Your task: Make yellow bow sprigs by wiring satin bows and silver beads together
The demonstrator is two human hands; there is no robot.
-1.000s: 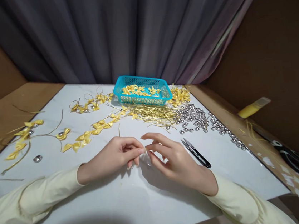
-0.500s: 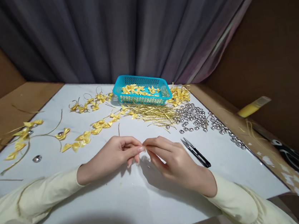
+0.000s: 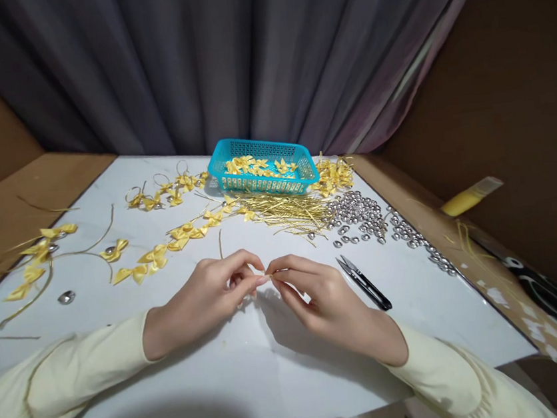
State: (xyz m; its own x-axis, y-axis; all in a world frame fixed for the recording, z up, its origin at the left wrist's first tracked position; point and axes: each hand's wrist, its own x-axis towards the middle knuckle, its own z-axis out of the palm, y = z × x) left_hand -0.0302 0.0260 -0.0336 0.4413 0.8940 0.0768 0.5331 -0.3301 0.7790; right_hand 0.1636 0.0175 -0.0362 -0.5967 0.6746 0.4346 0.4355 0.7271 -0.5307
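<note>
My left hand (image 3: 217, 290) and my right hand (image 3: 315, 288) meet fingertip to fingertip above the white tabletop (image 3: 258, 379). Both are closed in a pinch; whatever sits between the fingertips is tiny and mostly covered, with only a speck of yellowish colour showing. Beyond the hands lies a row of yellow ribbon bows (image 3: 181, 235), with a heap of cut gold cords (image 3: 288, 209) behind my right hand. Thread snips (image 3: 366, 283) with black handles rest to the right of that hand.
A blue basket (image 3: 266, 187) holding yellow bows stands at the back. Silver beads (image 3: 359, 213) are spread at right, near a yellow-handled cutter (image 3: 471, 197) and large black scissors (image 3: 553, 298). More bows with cords (image 3: 36, 263) and one silver bead (image 3: 66, 297) lie at left.
My left hand's index finger has arched up more, while its other fingers have curled further in. The right hand stays nearly still. The whole view has shifted slightly.
</note>
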